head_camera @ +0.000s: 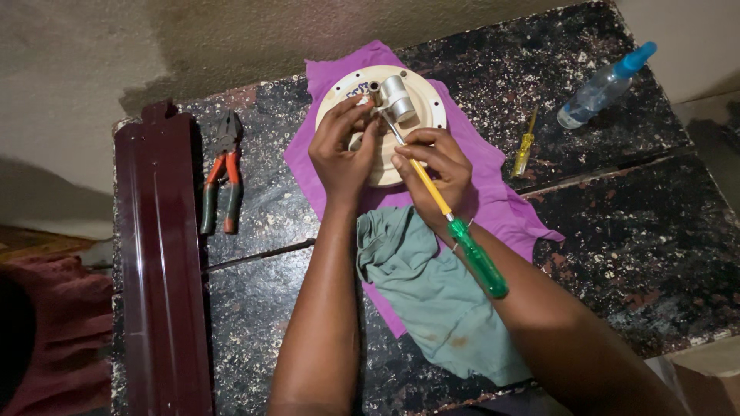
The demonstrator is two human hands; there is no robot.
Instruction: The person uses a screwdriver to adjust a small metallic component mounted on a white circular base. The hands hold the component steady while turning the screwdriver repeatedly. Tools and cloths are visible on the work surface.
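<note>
A round cream-coloured disc (428,100) with a silver metal cylinder (398,96) on top lies on a purple cloth (493,204). My left hand (343,150) rests on the disc, its fingertips pinching a small part beside the cylinder. My right hand (435,173) grips a long screwdriver (462,235) with a yellow shaft and green handle. Its tip points at the base of the cylinder, where my left fingers are.
A green cloth (435,296) lies under my forearms. Orange-handled pliers (222,181) lie to the left, next to a long dark red panel (158,262). A small yellow screwdriver (526,146) and a clear bottle with a blue cap (605,86) lie at the right on the speckled black table (640,231).
</note>
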